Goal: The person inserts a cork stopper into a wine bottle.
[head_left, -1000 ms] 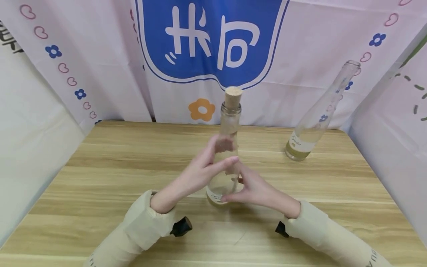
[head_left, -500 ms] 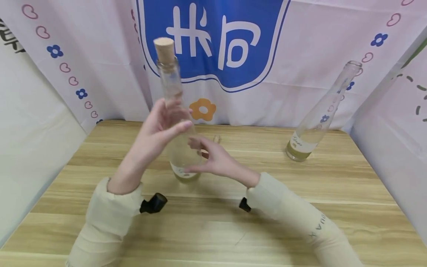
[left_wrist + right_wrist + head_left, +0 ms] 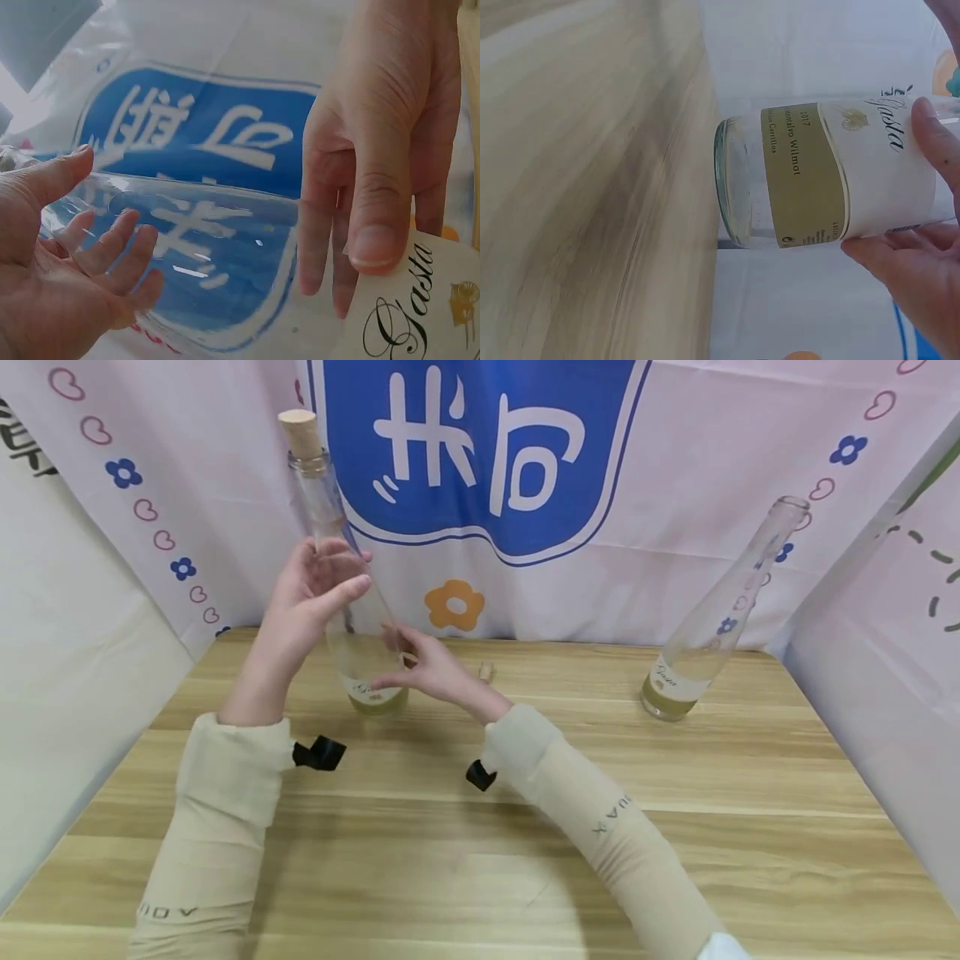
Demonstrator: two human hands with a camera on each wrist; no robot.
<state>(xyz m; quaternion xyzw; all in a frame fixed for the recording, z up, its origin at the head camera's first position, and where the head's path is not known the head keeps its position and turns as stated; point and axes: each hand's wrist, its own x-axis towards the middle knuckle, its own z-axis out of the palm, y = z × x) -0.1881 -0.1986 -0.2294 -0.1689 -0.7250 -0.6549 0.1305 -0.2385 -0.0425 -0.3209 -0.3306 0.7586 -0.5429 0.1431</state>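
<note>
In the head view a clear glass bottle (image 3: pixel 360 652) stands slightly tilted at the back left of the table, with a cork (image 3: pixel 302 435) sticking up from its mouth. My left hand (image 3: pixel 296 602) holds it around the upper body, below the neck. Lower down, my right hand (image 3: pixel 435 667) grips the body at the label, and its thumb lies across the white part. The right wrist view brings the bottle's gold and white label (image 3: pixel 802 172) close, with the base right at the tabletop. Some left fingers show behind the glass.
Toward the back right of the wooden table (image 3: pixel 525 860) stands a second clear bottle (image 3: pixel 693 652), uncorked. A small tan stopper-like piece (image 3: pixel 486 672) lies behind my right wrist. A printed cloth (image 3: pixel 675 485) hangs along the back edge, with white side walls.
Both hands have carried the corked bottle from the middle of the table to the back left. The small tan piece behind it has come into view. The second bottle has stayed put.
</note>
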